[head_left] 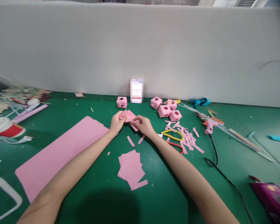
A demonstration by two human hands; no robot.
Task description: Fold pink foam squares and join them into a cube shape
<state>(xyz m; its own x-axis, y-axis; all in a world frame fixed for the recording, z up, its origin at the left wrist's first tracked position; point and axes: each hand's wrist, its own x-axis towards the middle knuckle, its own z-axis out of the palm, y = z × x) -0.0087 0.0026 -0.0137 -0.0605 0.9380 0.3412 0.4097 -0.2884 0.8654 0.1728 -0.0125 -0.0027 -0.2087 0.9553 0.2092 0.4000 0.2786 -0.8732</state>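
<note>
Between my two hands is a piece of folded pink paper (130, 115), raised a little over the green table. My left hand (118, 122) pinches its left side. My right hand (143, 125) grips the lower right part, fingertips pressed together on it. Just behind stands a pink folded paper box (121, 102) with cut-out holes. Several similar paper boxes (164, 111) cluster to the right. Below my hands lie two loose pink strips (131, 141) and a stack of pink paper pieces (132, 168). Scissors (172, 135) with yellow handles rest by my right forearm, which partly covers red handles (177, 146).
A large pink sheet (60, 152) lies left. Pink paper scraps (189, 138) and a pink glue gun (210, 126) with a black cord are right. A phone (137, 91) leans on the grey partition (140, 46). A red-and-white cup (7, 127) lies far left; a purple object (269, 196) sits front right.
</note>
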